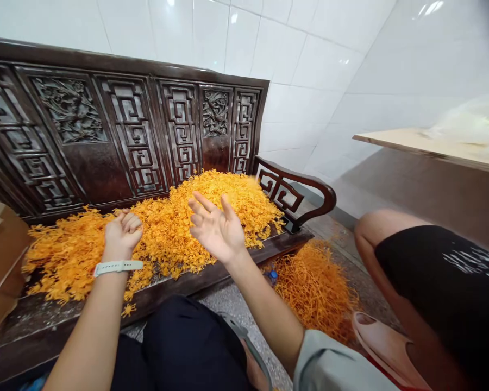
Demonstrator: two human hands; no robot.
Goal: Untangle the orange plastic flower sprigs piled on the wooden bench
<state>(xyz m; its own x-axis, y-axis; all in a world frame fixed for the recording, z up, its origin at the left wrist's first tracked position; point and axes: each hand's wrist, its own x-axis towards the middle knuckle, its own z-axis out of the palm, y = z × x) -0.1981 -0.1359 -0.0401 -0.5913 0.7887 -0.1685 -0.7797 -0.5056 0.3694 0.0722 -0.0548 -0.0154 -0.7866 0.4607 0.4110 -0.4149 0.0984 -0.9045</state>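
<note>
My left hand (123, 231), with a pale band (119, 266) on its wrist, is closed in a fist above the left part of a heap of small yellow-orange, spidery flower-like pieces (163, 239). Whatever its fingers hold, if anything, is hidden. Palm upward, my right hand (215, 228) hovers over the taller right part of the heap, its fingers apart and holding nothing. Beyond it, a small pale blur (253, 182) shows above the heap; I cannot make out what it is. The pieces lie spread across the seat of a dark carved wooden bench (98, 168).
A cardboard box (4, 260) stands at the bench's left. On the floor lies a pile of orange stringy strands (313, 288), with a blue cap (273, 275) beside it. Another person's leg in black shorts (436, 271) is at right, below a board (432, 142) bearing a plastic bag (472, 122).
</note>
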